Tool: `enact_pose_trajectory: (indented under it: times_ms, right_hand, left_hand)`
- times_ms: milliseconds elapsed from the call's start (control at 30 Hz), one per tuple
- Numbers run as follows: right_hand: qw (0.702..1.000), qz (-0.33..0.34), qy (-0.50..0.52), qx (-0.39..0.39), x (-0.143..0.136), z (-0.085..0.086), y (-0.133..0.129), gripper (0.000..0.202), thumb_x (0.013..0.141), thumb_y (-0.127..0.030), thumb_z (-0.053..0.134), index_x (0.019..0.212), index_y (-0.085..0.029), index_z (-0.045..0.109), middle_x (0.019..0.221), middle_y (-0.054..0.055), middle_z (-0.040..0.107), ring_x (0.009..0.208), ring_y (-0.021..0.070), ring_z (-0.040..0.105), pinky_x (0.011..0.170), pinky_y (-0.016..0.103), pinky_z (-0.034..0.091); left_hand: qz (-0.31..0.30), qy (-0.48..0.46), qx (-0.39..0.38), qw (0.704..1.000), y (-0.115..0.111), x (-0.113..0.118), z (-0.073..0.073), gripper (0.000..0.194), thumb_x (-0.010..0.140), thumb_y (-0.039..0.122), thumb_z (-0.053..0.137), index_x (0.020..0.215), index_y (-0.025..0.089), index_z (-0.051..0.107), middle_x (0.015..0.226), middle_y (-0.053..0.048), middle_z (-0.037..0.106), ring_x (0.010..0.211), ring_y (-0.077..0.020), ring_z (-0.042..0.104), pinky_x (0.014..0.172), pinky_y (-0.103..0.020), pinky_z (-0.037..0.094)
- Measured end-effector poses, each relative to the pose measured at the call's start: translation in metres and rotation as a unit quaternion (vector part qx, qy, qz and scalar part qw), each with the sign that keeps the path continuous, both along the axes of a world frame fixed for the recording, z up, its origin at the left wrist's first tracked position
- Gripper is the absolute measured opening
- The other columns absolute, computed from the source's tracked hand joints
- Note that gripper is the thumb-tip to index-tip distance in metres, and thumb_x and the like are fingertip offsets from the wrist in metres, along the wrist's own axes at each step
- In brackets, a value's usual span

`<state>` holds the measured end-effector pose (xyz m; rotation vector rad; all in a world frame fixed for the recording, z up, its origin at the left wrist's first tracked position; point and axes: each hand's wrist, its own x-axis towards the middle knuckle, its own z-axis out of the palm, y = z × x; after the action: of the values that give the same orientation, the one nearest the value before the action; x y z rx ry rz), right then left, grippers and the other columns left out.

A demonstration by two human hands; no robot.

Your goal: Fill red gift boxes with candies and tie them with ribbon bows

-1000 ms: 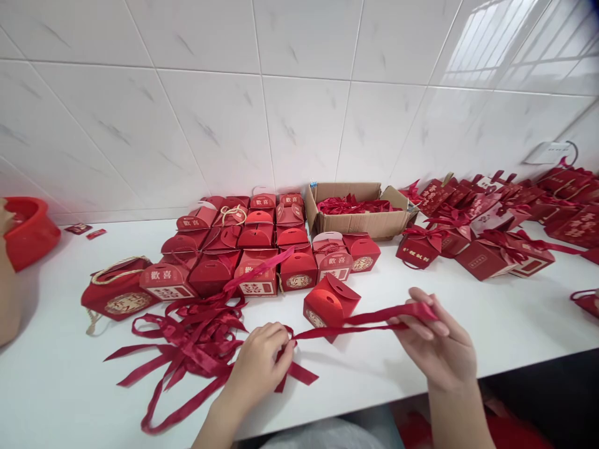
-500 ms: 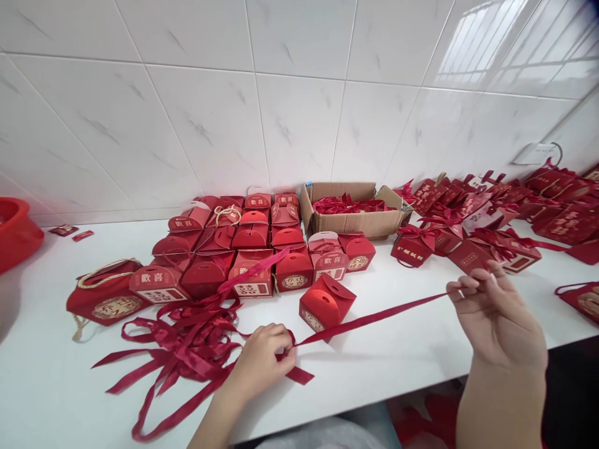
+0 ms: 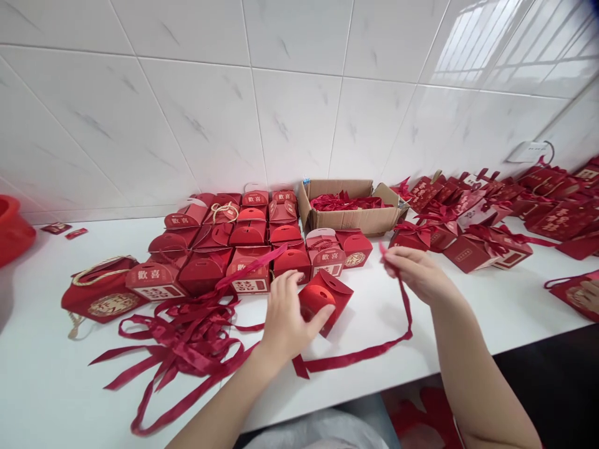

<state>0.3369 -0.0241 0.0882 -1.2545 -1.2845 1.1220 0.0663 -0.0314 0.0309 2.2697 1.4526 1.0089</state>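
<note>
A small red gift box (image 3: 333, 293) with a rounded, slotted flap stands tilted toward me near the middle of the white table. My left hand (image 3: 291, 315) is round its near left side, thumb across the front and fingers along the left edge. To the right, my right hand (image 3: 412, 269) pinches one end of a dark red ribbon (image 3: 358, 358) between thumb and fingers. The ribbon hangs from that pinch, bends on the tabletop and runs left to below the box. A loose heap of matching ribbons (image 3: 191, 340) lies left of my left hand.
Rows of red gift boxes (image 3: 248, 227) stand behind the heap. A cardboard carton (image 3: 355, 219) of ribbons sits against the tiled wall. Ribbon-tied boxes (image 3: 468, 249) crowd the right side. A red basin (image 3: 14, 231) is at far left. The table's front edge runs close below my hands.
My left hand has let go of the ribbon and moved up to the box. My right hand has come left with its ribbon end; the ribbon, taut before, now sags onto the table.
</note>
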Motion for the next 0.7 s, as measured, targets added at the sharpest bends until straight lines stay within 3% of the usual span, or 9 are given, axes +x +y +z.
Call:
enact_pose_trajectory:
  times_ms: [100, 200, 367, 700]
  right_hand:
    - [0.981, 0.135, -0.129, -0.041, -0.021, -0.006, 0.02, 0.031, 0.084, -0.042, 0.055, 0.065, -0.016, 0.053, 0.063, -0.002, 0.051, 0.062, 0.0102, 0.047, 0.061, 0.025, 0.037]
    - [0.96, 0.206, -0.173, -0.073, -0.037, -0.015, 0.033, 0.032, 0.084, -0.04, 0.048, 0.062, -0.018, 0.045, 0.057, -0.004, 0.042, 0.053, 0.0087, 0.039, 0.054, 0.025, 0.031]
    - [0.945, 0.234, -0.214, -0.075, -0.046, -0.029, 0.039, 0.024, 0.077, -0.029, 0.05, 0.059, -0.018, 0.039, 0.057, -0.007, 0.031, 0.053, 0.0075, 0.028, 0.051, 0.024, 0.023]
    - [0.926, 0.274, -0.25, -0.064, -0.046, -0.021, 0.031, 0.021, 0.076, -0.023, 0.045, 0.058, -0.019, 0.035, 0.056, -0.007, 0.027, 0.054, 0.0075, 0.025, 0.051, 0.025, 0.022]
  left_hand:
    - [0.035, 0.041, -0.07, 0.996, 0.009, 0.022, -0.004, 0.071, 0.071, 0.059, 0.063, 0.119, 0.012, 0.043, 0.124, -0.02, 0.047, 0.118, -0.0393, 0.043, 0.095, -0.057, 0.04]
    - [-0.004, 0.052, -0.11, 0.993, 0.014, 0.027, -0.007, 0.063, 0.073, 0.049, 0.063, 0.121, 0.012, 0.045, 0.125, -0.019, 0.044, 0.12, -0.0379, 0.042, 0.098, -0.055, 0.04]
    - [-0.081, 0.015, -0.116, 0.99, 0.015, 0.019, -0.007, 0.062, 0.075, 0.03, 0.059, 0.133, 0.017, 0.041, 0.135, -0.017, 0.033, 0.129, -0.0345, 0.035, 0.106, -0.052, 0.036]
    - [-0.108, -0.013, -0.121, 0.987, 0.018, 0.019, -0.01, 0.05, 0.072, 0.024, 0.06, 0.12, 0.014, 0.051, 0.136, -0.017, 0.033, 0.13, -0.0341, 0.032, 0.109, -0.053, 0.033]
